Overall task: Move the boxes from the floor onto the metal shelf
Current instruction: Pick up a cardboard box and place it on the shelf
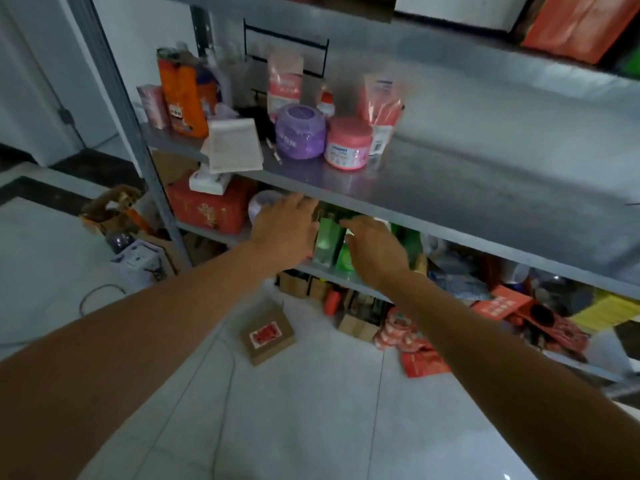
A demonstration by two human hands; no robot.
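Our left fingers (300,203) reach out straight and slightly spread, holding nothing. The left hand (284,233) sits just beside a tall green glossy carton (325,241). Our right hand (375,249) hangs over the carton with fingers loosely spread; we cannot tell whether they touch it. The carton stands upright, long axis vertical, on a lower level of the grey metal shelf (450,188). A flat brown cardboard box (268,336) lies on the pale tiled floor (311,410), red label up, slanted to the shelf front. Above, a pink round jar (348,143) and a purple round tub (300,131) bear print too blurred to read.
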